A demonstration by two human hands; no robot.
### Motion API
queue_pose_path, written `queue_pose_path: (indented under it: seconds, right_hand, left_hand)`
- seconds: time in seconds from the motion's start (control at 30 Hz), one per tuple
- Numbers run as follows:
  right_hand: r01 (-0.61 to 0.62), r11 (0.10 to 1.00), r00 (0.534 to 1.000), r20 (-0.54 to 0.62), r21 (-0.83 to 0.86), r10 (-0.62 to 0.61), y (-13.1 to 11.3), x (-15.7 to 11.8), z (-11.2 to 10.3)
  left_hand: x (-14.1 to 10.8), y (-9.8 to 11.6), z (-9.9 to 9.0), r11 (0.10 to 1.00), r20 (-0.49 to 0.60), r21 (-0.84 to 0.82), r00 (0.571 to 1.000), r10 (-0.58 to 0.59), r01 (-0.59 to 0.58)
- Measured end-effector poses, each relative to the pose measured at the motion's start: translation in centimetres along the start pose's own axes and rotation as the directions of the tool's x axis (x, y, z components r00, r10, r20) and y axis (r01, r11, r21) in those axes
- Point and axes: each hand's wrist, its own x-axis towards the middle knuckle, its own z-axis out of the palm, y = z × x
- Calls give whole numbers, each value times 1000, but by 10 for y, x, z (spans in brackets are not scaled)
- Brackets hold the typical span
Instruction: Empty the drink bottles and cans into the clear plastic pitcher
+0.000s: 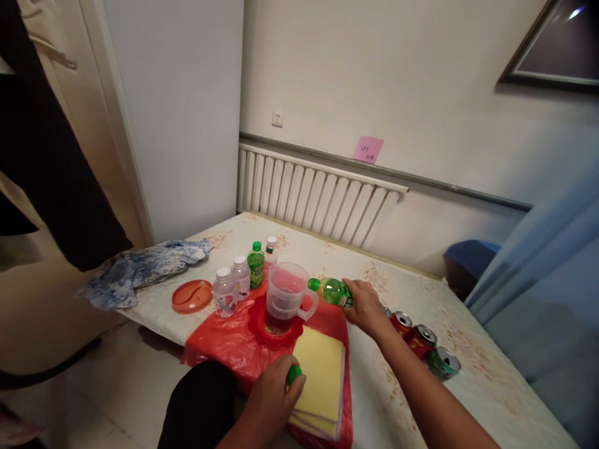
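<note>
My right hand [365, 305] is wrapped round a green plastic bottle [333, 292], tipped on its side with its neck toward the measuring jug [286, 293]. The bottle's mouth is close to the jug's rim, above the handle. No stream of liquid can be made out. Dark liquid shows low in the clear jug, which stands on a red scalloped dish [259, 330]. Pinched in my left hand [271, 393] is a green bottle cap [294, 374], over the near-left edge of a yellow paper stack [321, 368].
Left of the jug stand two clear bottles [226, 299], an upright green bottle [256, 265] and another clear bottle [271, 249]. An orange lid [191, 295] and blue patterned cloth [159, 268] lie farther left. Several drink cans [422, 340] line the right. Red plastic [219, 340] covers the near tabletop.
</note>
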Motion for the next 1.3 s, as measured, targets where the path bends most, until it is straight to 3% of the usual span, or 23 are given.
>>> queue_pose_path:
  seconds: [0.13,0.23,0.9,1.3]
  right_hand:
    - [54,964,999,6,-259,-54,-6,25,-7]
    - [83,940,996,3,-331,-87,-12,37,-13]
    - [287,823,951,41,-490,-307,-46,73,-47]
    - [380,761,909,60,-526,-412,-58,81,-49]
  left_hand:
    - [-3,-9,-2,1000,10,-19,1000,-20,21]
    - [-5,-14,-3,999,5,-29,1000,-17,17]
    - [-7,-23,-3,998,17,-49,999,-27,28]
    - [-8,-30,0,997,10,-70,1000,-20,20]
